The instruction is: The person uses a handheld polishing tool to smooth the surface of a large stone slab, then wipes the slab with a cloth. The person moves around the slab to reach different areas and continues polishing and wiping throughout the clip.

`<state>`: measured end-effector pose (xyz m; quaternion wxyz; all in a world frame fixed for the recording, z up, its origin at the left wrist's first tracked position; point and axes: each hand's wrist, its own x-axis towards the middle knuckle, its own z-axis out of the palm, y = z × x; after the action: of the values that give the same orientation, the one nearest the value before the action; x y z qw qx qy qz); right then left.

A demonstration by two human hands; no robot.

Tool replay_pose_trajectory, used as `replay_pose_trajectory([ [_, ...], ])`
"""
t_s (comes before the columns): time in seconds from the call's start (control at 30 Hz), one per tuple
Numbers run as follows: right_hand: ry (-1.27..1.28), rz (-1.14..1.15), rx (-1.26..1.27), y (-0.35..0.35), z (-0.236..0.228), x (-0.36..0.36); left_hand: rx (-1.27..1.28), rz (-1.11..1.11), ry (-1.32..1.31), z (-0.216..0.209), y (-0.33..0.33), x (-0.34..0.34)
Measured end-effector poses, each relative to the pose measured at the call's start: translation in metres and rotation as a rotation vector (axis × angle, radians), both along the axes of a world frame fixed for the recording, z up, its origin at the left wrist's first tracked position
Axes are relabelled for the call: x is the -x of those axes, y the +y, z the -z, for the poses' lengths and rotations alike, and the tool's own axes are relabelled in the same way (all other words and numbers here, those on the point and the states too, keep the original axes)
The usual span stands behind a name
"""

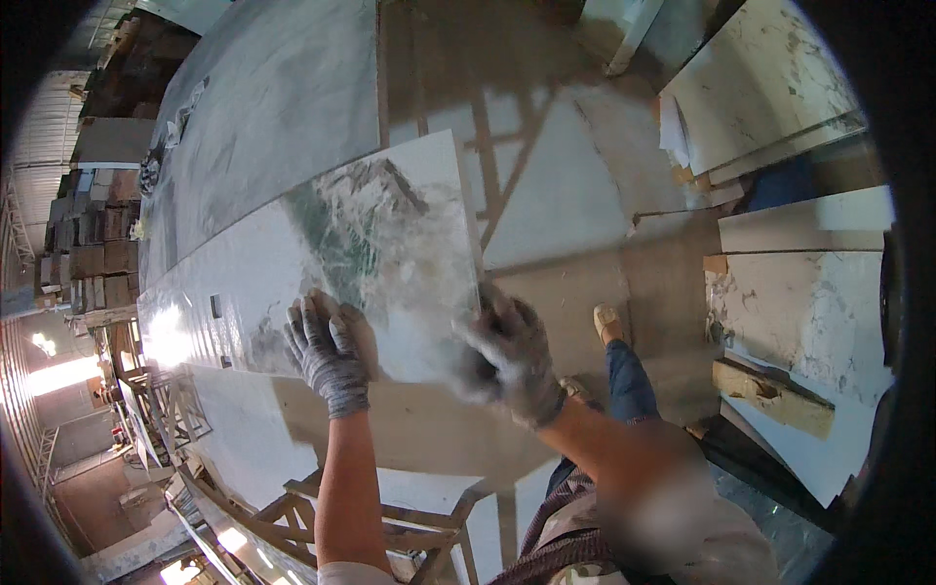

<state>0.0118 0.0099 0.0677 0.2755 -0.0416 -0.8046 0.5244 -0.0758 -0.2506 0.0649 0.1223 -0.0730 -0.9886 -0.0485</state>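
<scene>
A long white panel (409, 195) lies before me, smeared with whitish dust and grey-green streaks. My left hand (327, 356), in a grey knit glove, rests flat on its near edge with the fingers spread. My right hand (517, 356), gloved the same way, is at the panel's right end with its fingers curled. Motion blurs this hand, and a dark shape beneath the fingers is too smeared to name.
A large grey sheet surface (283, 107) extends beyond the panel. Wooden frame supports (419, 522) stand below at the near side. Dusty boards (799, 283) are stacked at the right. Stacked blocks (93, 239) stand far left. My shoe (608, 320) is on the floor.
</scene>
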Motion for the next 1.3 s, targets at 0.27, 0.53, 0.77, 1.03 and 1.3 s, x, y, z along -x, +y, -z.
replay_pose_trajectory([
  [0.27,-0.015,0.107,0.161,0.034,0.016,0.080,0.013,0.014,0.018,0.002,0.006,0.002],
  [0.53,-0.175,0.084,-0.094,0.067,0.012,0.130,-0.144,0.063,0.009,0.007,0.011,0.005],
  [0.77,-0.005,0.067,0.165,-0.015,0.009,-0.002,0.182,-0.188,-0.295,-0.020,0.037,0.029],
  [1.03,-0.729,-0.687,0.350,-0.029,0.102,-0.295,0.085,0.445,0.037,-0.013,0.210,0.031],
  [1.3,-0.458,0.001,1.305,0.034,0.149,-0.143,-0.002,0.536,-0.071,-0.034,0.150,-0.090],
])
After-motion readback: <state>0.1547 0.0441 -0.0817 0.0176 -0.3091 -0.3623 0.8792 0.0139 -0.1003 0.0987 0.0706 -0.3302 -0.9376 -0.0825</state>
